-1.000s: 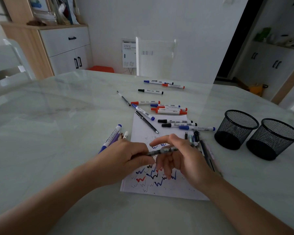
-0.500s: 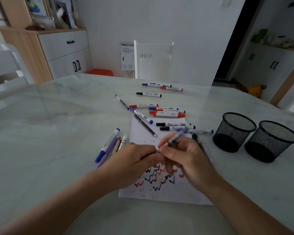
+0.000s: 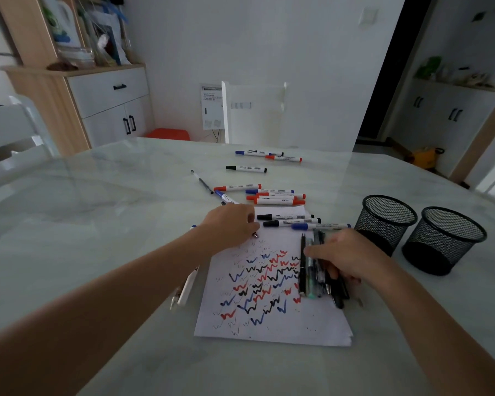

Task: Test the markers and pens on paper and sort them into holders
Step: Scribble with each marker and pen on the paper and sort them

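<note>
Your left hand reaches to the top left corner of the paper in the middle of the frame, knuckles up and fingers bent down over a pen. Only the pen's silvery tip shows below the hand, so it cannot be told whether you grip it or merely cover it. Your right hand lies palm down on a bunch of pens set side by side along the paper's right edge, with its fingers stretched leftward across them, loose and not curled round any. The paper lies on the table and is covered with red, blue and black zigzags. At its top edge three markers lie crosswise, two black-capped and one blue-capped, and the blue one's end is near the left holder. The right holder stands just beside that one at the right of the frame; both are black mesh and upright. Higher up, a cluster of red and blue markers lies close together, and above it more markers are scattered toward the table's far side. A grey pen lies slantwise to the upper left of the cluster. A white pen shows left of the paper, partly under your left forearm.
</note>
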